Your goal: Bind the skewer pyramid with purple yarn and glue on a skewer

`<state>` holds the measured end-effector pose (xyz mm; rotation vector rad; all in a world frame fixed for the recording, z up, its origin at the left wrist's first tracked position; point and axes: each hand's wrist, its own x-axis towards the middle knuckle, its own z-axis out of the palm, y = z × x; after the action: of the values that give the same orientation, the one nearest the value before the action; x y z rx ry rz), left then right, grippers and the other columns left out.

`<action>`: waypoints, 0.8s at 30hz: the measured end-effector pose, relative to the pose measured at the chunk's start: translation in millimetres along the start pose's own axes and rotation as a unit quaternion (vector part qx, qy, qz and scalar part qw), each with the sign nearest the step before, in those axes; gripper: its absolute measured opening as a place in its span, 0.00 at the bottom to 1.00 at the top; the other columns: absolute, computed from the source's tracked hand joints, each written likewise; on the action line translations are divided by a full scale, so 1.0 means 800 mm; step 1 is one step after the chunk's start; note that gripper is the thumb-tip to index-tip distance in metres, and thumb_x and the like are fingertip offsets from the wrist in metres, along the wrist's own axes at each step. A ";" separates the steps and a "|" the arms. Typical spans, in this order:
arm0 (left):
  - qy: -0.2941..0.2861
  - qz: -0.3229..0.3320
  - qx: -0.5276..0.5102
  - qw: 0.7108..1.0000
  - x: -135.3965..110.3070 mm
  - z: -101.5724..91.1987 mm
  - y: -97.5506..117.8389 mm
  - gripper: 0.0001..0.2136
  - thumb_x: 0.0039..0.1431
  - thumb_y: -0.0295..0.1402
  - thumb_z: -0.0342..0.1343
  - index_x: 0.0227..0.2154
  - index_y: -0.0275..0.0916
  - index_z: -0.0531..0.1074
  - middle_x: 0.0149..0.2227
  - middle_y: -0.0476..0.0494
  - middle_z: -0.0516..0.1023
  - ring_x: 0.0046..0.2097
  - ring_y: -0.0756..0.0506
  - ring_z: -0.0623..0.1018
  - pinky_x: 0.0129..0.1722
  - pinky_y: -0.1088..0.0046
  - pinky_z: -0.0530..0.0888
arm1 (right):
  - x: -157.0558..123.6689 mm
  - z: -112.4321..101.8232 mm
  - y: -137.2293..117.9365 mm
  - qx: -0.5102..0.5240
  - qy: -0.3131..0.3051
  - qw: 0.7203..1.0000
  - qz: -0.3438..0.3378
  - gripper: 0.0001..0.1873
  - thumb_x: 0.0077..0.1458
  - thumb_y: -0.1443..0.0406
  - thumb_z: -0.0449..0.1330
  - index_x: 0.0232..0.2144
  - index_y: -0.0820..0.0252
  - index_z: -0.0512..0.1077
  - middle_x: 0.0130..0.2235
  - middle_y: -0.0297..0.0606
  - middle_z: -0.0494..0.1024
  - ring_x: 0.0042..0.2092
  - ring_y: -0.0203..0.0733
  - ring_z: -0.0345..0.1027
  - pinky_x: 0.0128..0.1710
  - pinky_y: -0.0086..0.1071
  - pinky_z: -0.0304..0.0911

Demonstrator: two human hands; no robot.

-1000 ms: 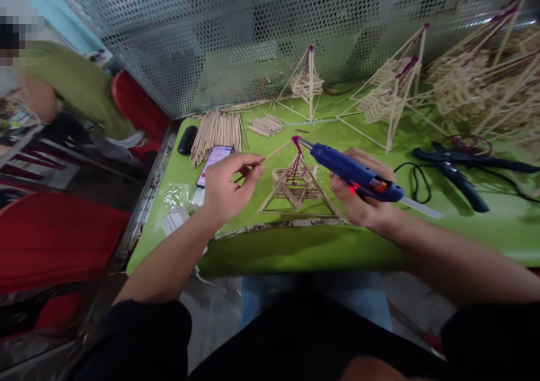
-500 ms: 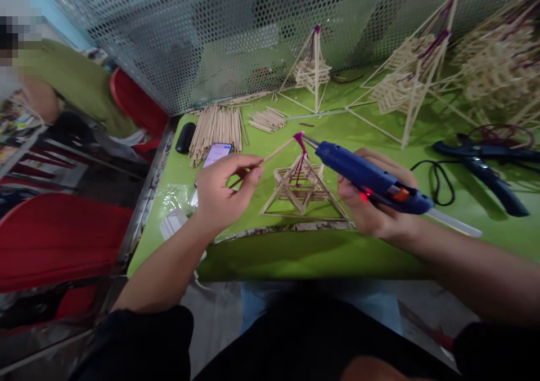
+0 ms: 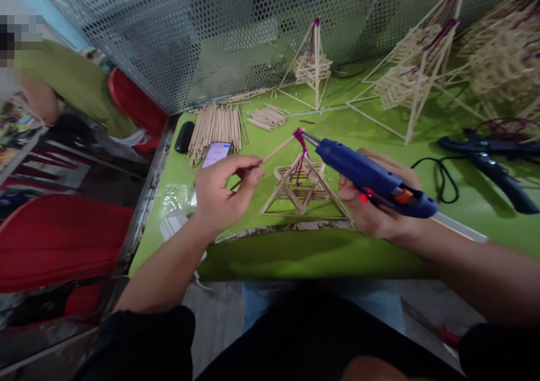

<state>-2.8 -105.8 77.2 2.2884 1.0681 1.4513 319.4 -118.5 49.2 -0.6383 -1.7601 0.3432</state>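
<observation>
My left hand (image 3: 228,192) pinches a thin wooden stick (image 3: 278,149), whose far end meets a wad of purple yarn (image 3: 299,135). In my right hand (image 3: 371,201) is a blue hot glue gun (image 3: 371,175) with a red light lit. Its metal nozzle points left, at or very near the yarn; whether it touches I cannot tell. A clear glue stick (image 3: 460,227) juts from its back. Below the yarn stands a small pyramid frame of wooden sticks (image 3: 270,204), with yarn hanging inside over a star-shaped stack of sticks.
Loose sticks (image 3: 215,130) lie beside a phone (image 3: 217,154) and a black case (image 3: 184,137) on the green table (image 3: 253,257). Finished-looking stick pyramids (image 3: 316,68) stand at the back by a perforated metal panel (image 3: 177,43). Dark-handled cutters (image 3: 491,167) lie right. A person (image 3: 71,83) is far left.
The glue gun has shifted slightly right and down in view. My left hand and the stick stay almost in place; the background has moved a little with the camera.
</observation>
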 end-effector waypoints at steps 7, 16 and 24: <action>-0.019 -0.029 0.024 0.999 -0.004 -0.002 -0.002 0.08 0.83 0.39 0.69 0.52 0.45 0.92 0.41 0.45 0.95 0.38 0.44 0.91 0.41 0.64 0.92 | -0.004 0.001 0.003 0.000 0.006 1.000 0.002 0.20 0.65 0.56 0.83 0.34 0.51 0.75 0.33 0.33 0.79 0.30 0.43 0.72 0.28 0.40 0.66; -0.032 -0.034 0.031 0.998 -0.003 -0.004 -0.001 0.10 0.85 0.40 0.67 0.52 0.45 0.93 0.39 0.45 0.94 0.35 0.44 0.90 0.40 0.63 0.92 | -0.004 0.001 -0.003 -0.006 -0.001 1.000 0.014 0.19 0.65 0.60 0.81 0.34 0.51 0.74 0.32 0.32 0.77 0.29 0.40 0.70 0.27 0.39 0.64; -0.034 -0.022 0.004 0.999 0.001 -0.004 0.003 0.10 0.86 0.40 0.67 0.52 0.43 0.92 0.38 0.46 0.94 0.28 0.48 0.86 0.31 0.71 0.87 | -0.003 0.003 0.000 -0.006 0.010 1.000 0.009 0.24 0.65 0.55 0.84 0.33 0.52 0.73 0.31 0.31 0.77 0.28 0.40 0.68 0.26 0.39 0.60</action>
<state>-4.1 -107.5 81.0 2.2880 1.0987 1.3458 317.3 -119.7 47.1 -0.6649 -1.7402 0.3386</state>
